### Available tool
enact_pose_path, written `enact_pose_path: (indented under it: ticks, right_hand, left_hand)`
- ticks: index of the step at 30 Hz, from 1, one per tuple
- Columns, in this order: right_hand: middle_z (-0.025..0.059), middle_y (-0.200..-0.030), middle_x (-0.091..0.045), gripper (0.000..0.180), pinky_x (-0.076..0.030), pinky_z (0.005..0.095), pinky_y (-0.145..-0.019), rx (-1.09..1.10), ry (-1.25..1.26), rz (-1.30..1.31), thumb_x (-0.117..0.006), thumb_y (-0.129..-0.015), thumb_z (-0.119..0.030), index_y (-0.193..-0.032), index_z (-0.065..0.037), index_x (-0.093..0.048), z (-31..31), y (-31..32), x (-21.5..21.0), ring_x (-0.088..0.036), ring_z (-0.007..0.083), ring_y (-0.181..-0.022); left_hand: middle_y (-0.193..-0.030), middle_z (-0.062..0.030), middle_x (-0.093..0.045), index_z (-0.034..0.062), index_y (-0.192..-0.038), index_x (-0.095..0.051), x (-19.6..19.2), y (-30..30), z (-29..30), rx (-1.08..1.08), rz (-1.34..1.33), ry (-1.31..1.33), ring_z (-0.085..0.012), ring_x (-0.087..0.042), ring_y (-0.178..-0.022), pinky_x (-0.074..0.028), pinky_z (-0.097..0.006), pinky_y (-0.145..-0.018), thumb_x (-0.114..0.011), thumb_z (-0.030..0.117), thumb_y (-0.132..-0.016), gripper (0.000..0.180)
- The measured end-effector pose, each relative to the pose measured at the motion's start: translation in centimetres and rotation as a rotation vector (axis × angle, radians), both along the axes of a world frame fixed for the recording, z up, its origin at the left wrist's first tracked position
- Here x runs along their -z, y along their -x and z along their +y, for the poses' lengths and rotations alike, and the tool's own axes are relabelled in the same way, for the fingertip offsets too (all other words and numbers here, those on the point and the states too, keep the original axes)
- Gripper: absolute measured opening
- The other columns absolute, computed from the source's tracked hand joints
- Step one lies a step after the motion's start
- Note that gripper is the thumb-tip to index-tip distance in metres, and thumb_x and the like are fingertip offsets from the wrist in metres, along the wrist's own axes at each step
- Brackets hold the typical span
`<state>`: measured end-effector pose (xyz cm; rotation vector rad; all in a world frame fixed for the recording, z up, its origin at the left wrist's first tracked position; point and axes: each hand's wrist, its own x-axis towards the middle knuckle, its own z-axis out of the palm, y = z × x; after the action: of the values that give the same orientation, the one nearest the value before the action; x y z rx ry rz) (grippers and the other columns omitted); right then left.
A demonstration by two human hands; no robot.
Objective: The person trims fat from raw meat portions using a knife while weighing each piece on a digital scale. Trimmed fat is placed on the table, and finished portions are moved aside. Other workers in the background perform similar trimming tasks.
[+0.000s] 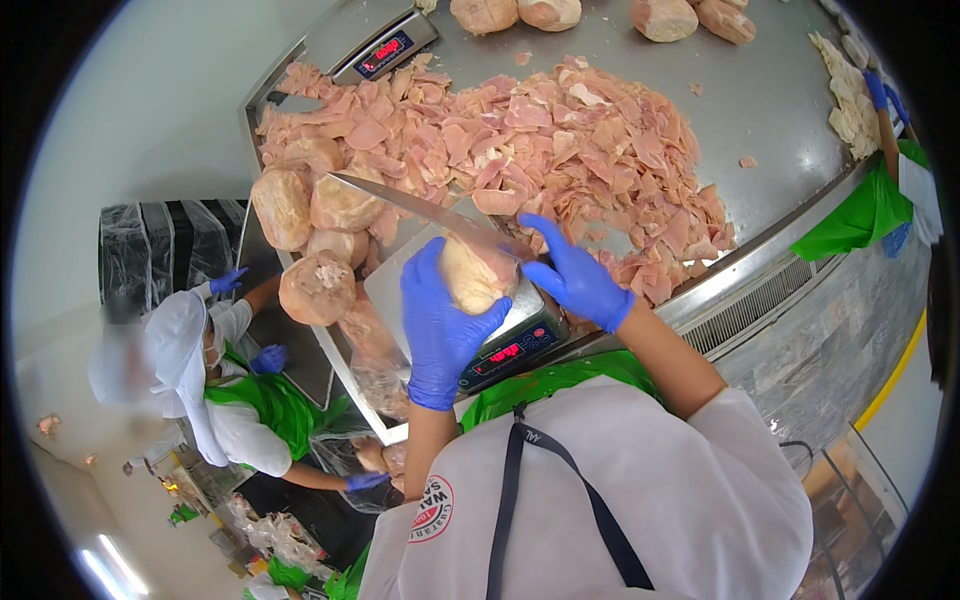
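White coat shoulders and a dark apron strap fill the lower edge, closest of all, with both bare forearms rising from them toward the desk (pixel 770 90), a wide steel surface that takes up the upper half of the view. Across its middle spreads a broad heap of pale pink meat slices (pixel 540 150), running from the far scale (pixel 375 40) at the upper left down to the front edge on the right. Whole rounded meat lumps (pixel 300 210) sit stacked at the heap's left end, and more of them lie along the far rim. A co-worker in white coat, green apron and blue gloves bends low at the left, beside a dark bin lined with clear plastic (pixel 165 250).

Next in size comes the near scale (pixel 510 345), its red display facing the person, standing at the desk's front edge. On its tray rests one meat lump (pixel 470 275). The left hand (pixel 435 320), gloved in blue, has its fingers wrapped around the lump's left and lower side, gripping it firmly. The right hand (pixel 575 275), also gloved in blue, is closed around the handle of a long knife (pixel 420 205), whose blade reaches up and left across the top of the lump and over the stacked lumps beyond. Small scraps lie scattered on the bare steel to the right.
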<state>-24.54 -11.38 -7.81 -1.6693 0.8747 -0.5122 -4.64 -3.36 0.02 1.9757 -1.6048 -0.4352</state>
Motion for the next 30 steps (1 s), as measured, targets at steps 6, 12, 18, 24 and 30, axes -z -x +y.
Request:
enact_pose_path:
  ticks: [6,12,18,24,30]
  right_hand:
    - [0.0210,-0.071,-0.063,0.078,-0.049,0.0511,-0.065,-0.067,-0.041,0.142,-0.056,-0.099,-0.050,-0.159,-0.015,-0.020,4.1,4.8,-0.3,-0.064,0.0444,-0.068]
    - [0.0232,-0.077,-0.066,0.078,-0.050,0.0524,-0.068,-0.090,0.031,0.095,-0.053,-0.099,-0.055,-0.158,-0.015,-0.021,0.9,0.7,-2.2,-0.066,0.0454,-0.074]
    - [0.0283,-0.114,-0.065,0.069,-0.048,0.0480,-0.094,-0.121,-0.064,-0.120,-0.048,-0.103,-0.051,-0.154,-0.008,-0.030,-3.1,-2.5,-3.4,-0.064,0.0447,-0.108]
    - [0.0193,-0.118,-0.065,0.066,-0.051,0.0390,-0.085,-0.100,-0.153,-0.017,-0.048,-0.105,-0.048,-0.151,-0.001,-0.037,-1.0,0.2,-0.2,-0.066,0.0275,-0.095]
    - [0.0079,-0.082,-0.060,0.066,-0.039,0.0296,-0.051,-0.137,-0.374,0.021,-0.047,-0.105,-0.048,-0.150,0.000,-0.037,-3.2,-1.9,-3.0,-0.047,0.0125,-0.059]
  left_hand:
    - [-0.133,-0.0241,-0.051,-0.0017,-0.141,-0.044,0.2,0.4,0.0,-0.015,-0.009,-0.058,-0.0422,-0.049,-0.122,-0.043,-0.049,-0.105,-0.091,0.033,-0.061,0.098]
    - [-0.129,-0.0259,-0.051,-0.0027,-0.140,-0.045,-0.4,0.0,-0.4,0.049,-0.010,-0.061,-0.0433,-0.048,-0.122,-0.043,-0.050,-0.105,-0.088,0.033,-0.062,0.096]
    - [-0.128,-0.0243,-0.050,-0.0036,-0.138,-0.044,-0.4,-0.3,-1.1,0.041,-0.098,-0.050,-0.0420,-0.048,-0.122,-0.041,-0.048,-0.106,-0.087,0.033,-0.060,0.096]
    - [-0.130,-0.0205,-0.047,-0.0024,-0.140,-0.044,0.5,-1.9,-0.5,0.123,-0.050,-0.028,-0.0381,-0.048,-0.124,-0.040,-0.045,-0.109,-0.090,0.034,-0.057,0.101]
    - [-0.132,-0.0229,-0.050,-0.0003,-0.141,-0.044,0.3,-2.4,-0.8,0.200,-0.037,-0.021,-0.0406,-0.048,-0.125,-0.040,-0.049,-0.107,-0.087,0.038,-0.059,0.101]
